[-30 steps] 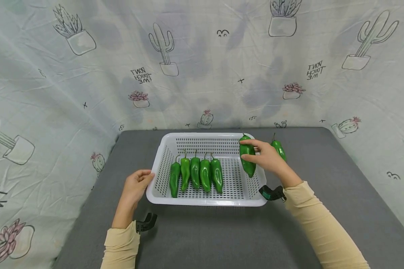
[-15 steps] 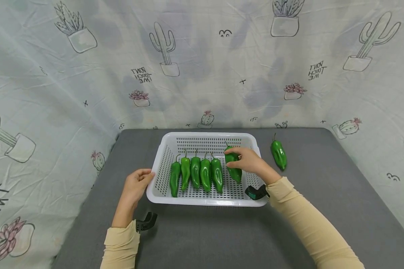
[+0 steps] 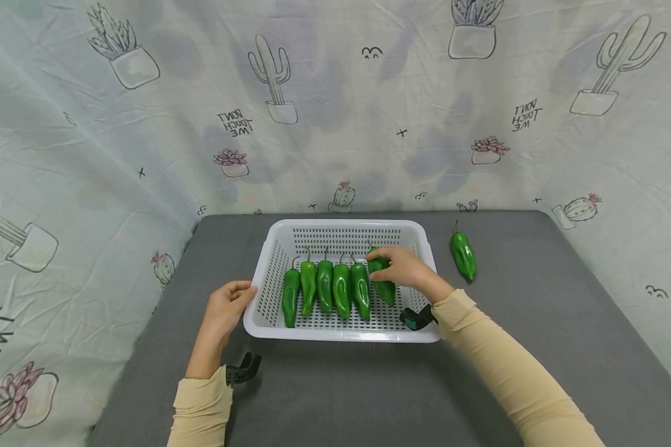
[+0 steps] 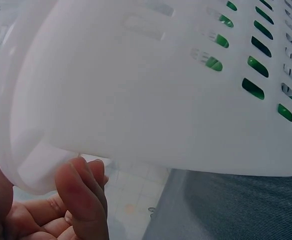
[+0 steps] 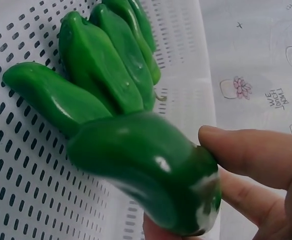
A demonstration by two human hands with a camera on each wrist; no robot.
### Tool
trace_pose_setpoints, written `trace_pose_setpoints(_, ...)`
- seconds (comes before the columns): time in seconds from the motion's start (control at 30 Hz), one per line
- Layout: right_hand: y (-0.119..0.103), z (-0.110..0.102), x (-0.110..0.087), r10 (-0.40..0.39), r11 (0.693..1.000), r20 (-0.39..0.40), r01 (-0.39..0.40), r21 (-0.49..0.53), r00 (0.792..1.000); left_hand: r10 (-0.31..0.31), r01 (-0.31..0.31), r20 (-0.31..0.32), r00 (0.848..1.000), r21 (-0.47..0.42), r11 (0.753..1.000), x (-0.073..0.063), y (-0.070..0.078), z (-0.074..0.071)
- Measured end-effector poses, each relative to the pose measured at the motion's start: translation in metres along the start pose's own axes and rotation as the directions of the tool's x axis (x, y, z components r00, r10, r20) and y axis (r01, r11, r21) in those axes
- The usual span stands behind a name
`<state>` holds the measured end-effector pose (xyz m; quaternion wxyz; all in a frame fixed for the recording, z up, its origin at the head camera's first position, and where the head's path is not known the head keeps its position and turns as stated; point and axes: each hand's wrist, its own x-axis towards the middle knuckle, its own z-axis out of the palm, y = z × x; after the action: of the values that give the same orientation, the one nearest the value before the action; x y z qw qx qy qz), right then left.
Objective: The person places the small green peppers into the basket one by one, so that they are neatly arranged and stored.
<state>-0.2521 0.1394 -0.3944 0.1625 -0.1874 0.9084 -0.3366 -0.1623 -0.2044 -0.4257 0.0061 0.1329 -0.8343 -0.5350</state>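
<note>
A white perforated plastic basket [image 3: 343, 335] sits on the grey table, with several green peppers [image 3: 342, 292] lying side by side in it, stems toward the far wall. Over the basket, my right hand [image 3: 407, 272] holds another green pepper [image 3: 386, 293] between thumb and fingers, just right of the row. In the right wrist view that held pepper [image 5: 141, 155] overlaps the nearest one in the row; whether it touches the floor I cannot tell. My left hand [image 3: 225, 310] pinches the basket's left rim, and the left wrist view shows the fingertips [image 4: 78, 192] below the rim.
One more green pepper [image 3: 463, 254] lies on the grey table [image 3: 335, 391], to the right of the basket. A pale cloth [image 3: 335, 155] printed with cacti hangs behind and at both sides of the table.
My right hand has carried its pepper leftward and down, from over the basket's right rim to beside the row. The left hand stays on the left rim.
</note>
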Motion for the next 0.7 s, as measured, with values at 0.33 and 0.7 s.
trace_pose_setpoints(0.33,0.004,0.005,0.007,0.04,0.997,0.024,-0.038,-0.072,0.999,0.0,0.0,0.001,1.0,-0.008,1.0,0.0,0.001,0.001)
trace_pose_setpoints(0.7,0.007,0.012,0.012,0.062,0.989,0.077,-0.05,-0.141,0.995,0.006,-0.006,0.002,1.0,-0.017,1.0,0.001,0.0,0.0)
